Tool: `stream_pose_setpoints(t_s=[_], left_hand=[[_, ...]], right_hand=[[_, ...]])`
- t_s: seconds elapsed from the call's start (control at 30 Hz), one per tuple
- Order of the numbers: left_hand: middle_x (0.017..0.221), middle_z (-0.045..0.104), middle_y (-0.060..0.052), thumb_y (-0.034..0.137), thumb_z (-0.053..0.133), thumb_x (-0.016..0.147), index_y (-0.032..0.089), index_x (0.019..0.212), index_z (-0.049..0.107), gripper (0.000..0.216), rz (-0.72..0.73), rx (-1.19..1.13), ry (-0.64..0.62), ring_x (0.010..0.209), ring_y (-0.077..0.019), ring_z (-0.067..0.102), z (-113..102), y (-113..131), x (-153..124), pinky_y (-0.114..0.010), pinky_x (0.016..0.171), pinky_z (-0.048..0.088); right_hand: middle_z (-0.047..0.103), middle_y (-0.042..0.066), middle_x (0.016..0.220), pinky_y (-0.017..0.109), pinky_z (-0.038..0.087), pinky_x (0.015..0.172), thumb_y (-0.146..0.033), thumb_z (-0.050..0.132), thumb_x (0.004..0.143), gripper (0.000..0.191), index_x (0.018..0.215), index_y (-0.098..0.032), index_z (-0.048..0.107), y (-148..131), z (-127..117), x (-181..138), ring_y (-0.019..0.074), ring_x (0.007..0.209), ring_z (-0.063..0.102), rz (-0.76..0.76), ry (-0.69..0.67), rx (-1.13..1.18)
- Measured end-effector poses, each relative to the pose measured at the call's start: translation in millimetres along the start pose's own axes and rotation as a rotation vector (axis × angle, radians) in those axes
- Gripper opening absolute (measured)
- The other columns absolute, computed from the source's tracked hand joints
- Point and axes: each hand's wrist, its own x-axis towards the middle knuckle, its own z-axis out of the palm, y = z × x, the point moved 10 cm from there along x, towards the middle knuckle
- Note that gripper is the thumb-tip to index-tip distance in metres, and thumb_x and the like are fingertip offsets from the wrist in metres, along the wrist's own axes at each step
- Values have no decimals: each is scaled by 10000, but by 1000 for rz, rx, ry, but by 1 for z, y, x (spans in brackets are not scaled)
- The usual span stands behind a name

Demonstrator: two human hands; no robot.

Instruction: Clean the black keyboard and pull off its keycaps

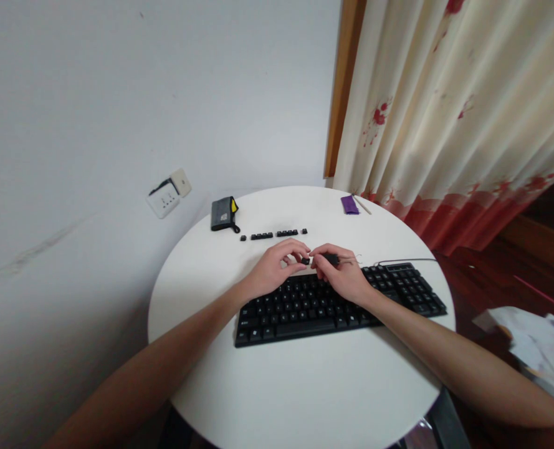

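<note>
The left hand [279, 267] is pinching a small black plastic keycap [305, 261]; rightward, the right hand [339, 272] is grasping a black wire-ended tool [331, 258].

Ahead of my left fingers [296, 244] and right fingers [326, 248], a row of black keycaps [286, 233] bars a low path; past it, open surface [286, 206] runs between the dark pouch [221, 215] and the purple packet [350, 205]. The keyboard [321, 307] blocks the way nearer me, but between it and the near edge a wide strip offers passage.
</note>
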Motion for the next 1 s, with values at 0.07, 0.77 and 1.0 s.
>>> stream_pose_setpoints(t_s=[0.07,0.77,1.0], left_hand=[[1096,615,-52,198,654,858,195,967,665,110,26,32,10,881,-136,601,-3,3,0,-257,718,487],[951,680,-62,258,726,799,177,904,692,137,-32,-32,140,816,-155,617,-20,-1,1,-271,693,493],[901,658,-40,278,757,783,189,895,718,148,19,-5,105,752,-128,593,-16,1,-1,-267,702,489]], right_hand=[[621,-14,639,231,425,493,-321,571,912,181,926,-184,689,2,-1,0,97,505,523,20,11,7],[641,39,885,299,456,732,-340,438,994,276,1132,-220,646,-13,6,-2,161,785,574,-128,-87,-221],[603,25,836,266,427,607,-270,584,905,185,1069,-222,656,-24,6,-4,139,678,515,-194,-51,-299]])
